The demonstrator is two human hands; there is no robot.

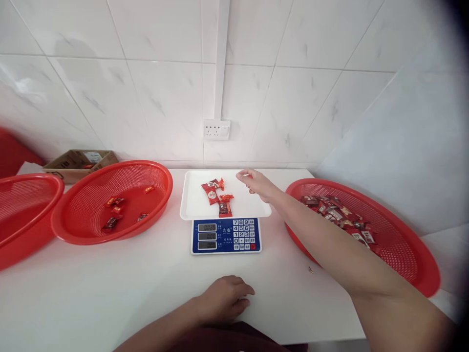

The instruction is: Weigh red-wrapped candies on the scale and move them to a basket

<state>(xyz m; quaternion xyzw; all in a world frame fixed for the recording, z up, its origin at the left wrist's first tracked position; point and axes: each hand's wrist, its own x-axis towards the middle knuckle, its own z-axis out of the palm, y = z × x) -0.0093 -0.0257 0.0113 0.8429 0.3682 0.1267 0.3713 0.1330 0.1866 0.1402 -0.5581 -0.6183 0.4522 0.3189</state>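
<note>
Over the right part of the scale's white tray, my right hand reaches in with fingers loosely bent and no item visible in them. To its left on the tray lie several red wrapped candies, some in larger dark red packets and some in small twisted orange-red wrappers. Below the tray is the blue panel of the digital scale, with keys and three displays. My left hand rests on the white table in front of the scale, fingers relaxed and apart, holding nothing.
At right, a red basket holds many wrapped candies, under my right forearm. Left of the scale, another red basket has a few candies. A further red basket and a cardboard box stand beyond. A wall socket is behind.
</note>
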